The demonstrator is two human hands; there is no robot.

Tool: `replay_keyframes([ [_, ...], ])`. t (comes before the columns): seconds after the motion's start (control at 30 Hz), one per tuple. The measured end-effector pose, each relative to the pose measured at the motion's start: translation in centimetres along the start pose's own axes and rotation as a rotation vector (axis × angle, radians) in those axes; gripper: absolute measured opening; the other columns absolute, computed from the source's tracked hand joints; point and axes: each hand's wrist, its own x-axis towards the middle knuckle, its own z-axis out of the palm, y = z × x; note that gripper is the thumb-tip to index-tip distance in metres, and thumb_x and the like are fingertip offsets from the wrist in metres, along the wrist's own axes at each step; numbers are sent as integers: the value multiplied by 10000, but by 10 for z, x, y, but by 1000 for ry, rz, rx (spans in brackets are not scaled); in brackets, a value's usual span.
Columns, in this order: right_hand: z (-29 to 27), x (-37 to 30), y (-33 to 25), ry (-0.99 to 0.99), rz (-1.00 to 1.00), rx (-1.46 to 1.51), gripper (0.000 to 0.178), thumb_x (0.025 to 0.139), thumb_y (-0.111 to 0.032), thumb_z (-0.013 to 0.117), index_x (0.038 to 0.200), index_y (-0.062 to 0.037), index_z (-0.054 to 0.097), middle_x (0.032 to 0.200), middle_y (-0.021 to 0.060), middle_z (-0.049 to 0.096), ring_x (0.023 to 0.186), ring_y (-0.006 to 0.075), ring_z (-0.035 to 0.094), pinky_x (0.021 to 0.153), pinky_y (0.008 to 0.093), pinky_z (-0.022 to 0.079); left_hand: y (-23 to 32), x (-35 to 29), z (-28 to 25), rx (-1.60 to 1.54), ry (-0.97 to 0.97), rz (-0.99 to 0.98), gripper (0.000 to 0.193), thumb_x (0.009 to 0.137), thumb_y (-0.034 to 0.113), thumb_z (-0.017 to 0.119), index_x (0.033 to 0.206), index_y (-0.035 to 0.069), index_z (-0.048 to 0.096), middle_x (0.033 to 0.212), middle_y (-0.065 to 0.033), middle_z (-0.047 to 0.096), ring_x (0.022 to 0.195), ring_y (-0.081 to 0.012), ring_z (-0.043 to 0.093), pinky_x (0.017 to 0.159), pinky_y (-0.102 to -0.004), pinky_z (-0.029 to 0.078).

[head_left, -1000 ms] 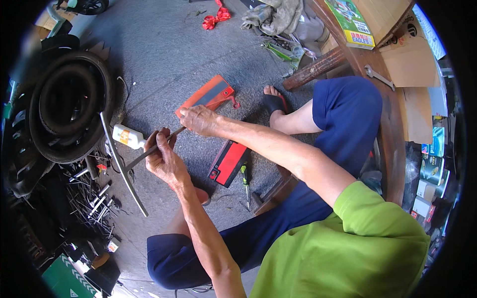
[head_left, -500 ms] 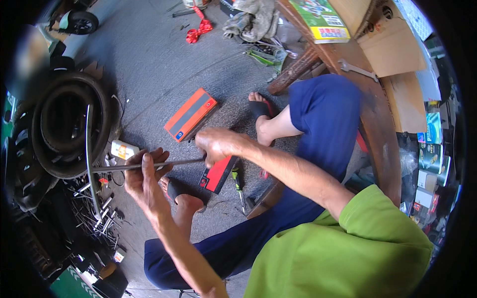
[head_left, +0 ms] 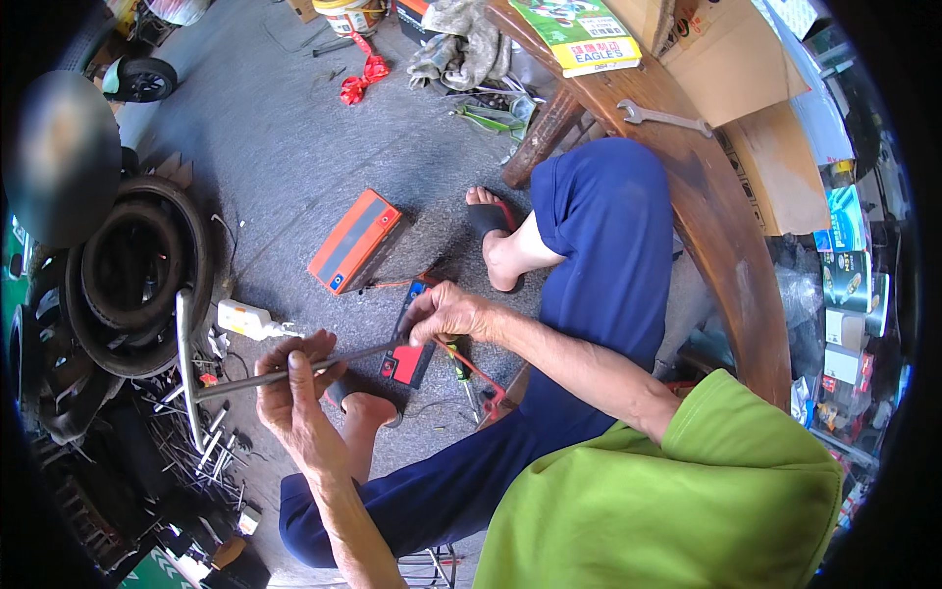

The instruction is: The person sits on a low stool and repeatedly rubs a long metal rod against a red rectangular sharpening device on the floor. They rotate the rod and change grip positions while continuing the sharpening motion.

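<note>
A metal T-handle wrench lies across my left hand, whose thumb and fingers close on its shaft. My right hand pinches at the far end of that shaft. Whether it also holds a small part there is hidden by the fingers. Just below that end, a black and red battery-like block rests on the floor, partly covered by the right hand. Farther off lies an orange box-shaped battery with a grey stripe. A red cable passes near my right hand.
A green-handled screwdriver lies between my legs. Left are a white bottle, stacked tyres and scattered metal rods. On the wooden bench at right sit a spanner and a green-yellow box.
The wrench's crossbar has swung nearer and its shaft tilts more. My right hand has moved right and down, from a closed grip to a fingertip pinch. More red cable shows.
</note>
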Motion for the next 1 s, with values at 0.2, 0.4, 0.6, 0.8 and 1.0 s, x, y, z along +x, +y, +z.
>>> replay_keyframes([
  [0.2,23,3,0,253,-264,188,162,872,2,652,1027,40,677,855,66,688,688,91,642,573,216,542,-3,-12,-5,-125,67,-10,249,994,207,554,1173,41,605,1128,-160,668,1100,-241,629,897,-375,523],
  [0.4,21,6,12,546,-356,85,102,886,-18,639,973,35,651,723,37,639,515,65,563,434,215,455,-15,-27,3,-251,41,-41,291,997,216,549,1220,30,571,1160,-175,649,1156,-267,591,1002,-409,457],
  [0.6,-11,1,-5,477,-155,413,42,876,-42,656,897,-33,621,712,15,603,567,71,560,446,208,437,-1,-22,-4,-416,89,8,256,1017,151,481,1205,-23,486,896,-118,625,901,-211,614,908,-404,478],
  [0.8,60,-33,-44,111,-226,273,153,897,-63,656,1040,-31,609,786,9,617,600,67,572,464,200,435,-12,-17,-13,-413,166,-146,230,1009,151,512,1155,-24,546,668,-2,456,595,-62,429,544,-216,368],
  [1.0,104,-35,-70,79,-475,100,201,880,-5,674,1044,9,559,866,33,615,690,65,586,590,214,483,-15,-25,-9,-335,69,-328,197,938,184,661,969,-10,659,655,-2,524,539,-34,434,411,-176,286],
])
